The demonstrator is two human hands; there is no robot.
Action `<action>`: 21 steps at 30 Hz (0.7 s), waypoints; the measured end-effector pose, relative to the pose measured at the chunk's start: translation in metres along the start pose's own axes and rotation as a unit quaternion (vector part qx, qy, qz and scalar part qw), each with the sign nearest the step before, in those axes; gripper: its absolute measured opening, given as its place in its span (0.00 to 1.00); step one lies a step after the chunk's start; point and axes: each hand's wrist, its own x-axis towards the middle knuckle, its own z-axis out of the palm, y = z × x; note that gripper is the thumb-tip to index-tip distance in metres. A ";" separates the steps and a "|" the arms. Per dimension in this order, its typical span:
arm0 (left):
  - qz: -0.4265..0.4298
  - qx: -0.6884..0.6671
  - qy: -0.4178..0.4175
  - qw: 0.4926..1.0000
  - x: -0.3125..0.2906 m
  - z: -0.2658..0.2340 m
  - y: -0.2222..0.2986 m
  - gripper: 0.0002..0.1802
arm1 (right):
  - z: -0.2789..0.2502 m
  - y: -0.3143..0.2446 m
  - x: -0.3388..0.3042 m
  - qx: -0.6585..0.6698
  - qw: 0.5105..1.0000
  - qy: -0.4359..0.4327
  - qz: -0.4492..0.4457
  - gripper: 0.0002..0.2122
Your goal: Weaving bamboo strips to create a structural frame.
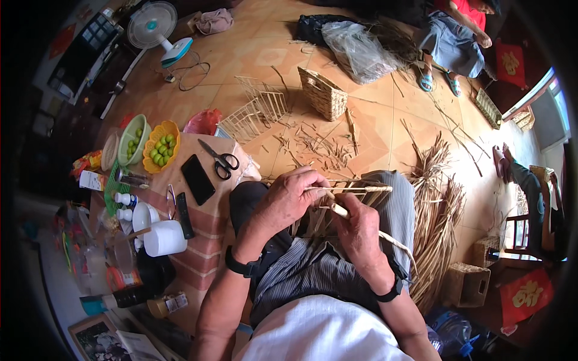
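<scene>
Over my lap, my left hand (pixel 294 197) pinches the thin rods of a basket frame (pixel 352 190). At its right end the frame's rod is wrapped with pale plant strand. My right hand (pixel 360 228) is closed around a pale, thick strand (pixel 339 210) just below the rods. The strand's long tail (pixel 397 242) curves out past my right wrist. Both hands are close together, nearly touching. The lower part of the frame, between my knees, is mostly hidden by my hands.
Left of me, a table (pixel 208 231) bears black scissors (pixel 223 165), a phone (pixel 198 180), fruit bowls and a white mug (pixel 165 238). Ahead stand a woven basket (pixel 325 93) and a bare frame (pixel 256 108) among scraps. Dried stalks (pixel 430 222) lie right. Another person (pixel 454 42) sits far right.
</scene>
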 end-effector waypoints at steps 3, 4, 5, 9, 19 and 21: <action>0.024 0.016 -0.008 1.000 0.003 0.000 0.000 0.10 | -0.013 0.002 0.004 -0.021 1.000 0.005 -0.013 0.16; 0.010 0.009 -0.018 1.000 0.004 0.000 0.001 0.11 | -0.015 0.004 0.005 -0.041 0.999 0.003 -0.022 0.17; -0.004 0.001 -0.028 1.000 0.004 0.000 0.001 0.11 | -0.014 0.007 0.006 -0.024 1.000 0.003 -0.019 0.17; 0.036 0.010 -0.013 0.999 0.005 0.001 -0.010 0.12 | -0.011 0.009 0.008 0.014 1.000 0.002 -0.015 0.18; 0.013 -0.006 -0.013 1.000 0.011 0.007 -0.014 0.12 | 0.002 0.012 0.013 -0.057 0.993 0.047 -0.093 0.17; -0.002 -0.002 -0.008 1.000 0.010 0.009 -0.011 0.11 | 0.004 0.010 0.015 -0.045 0.994 0.039 -0.087 0.16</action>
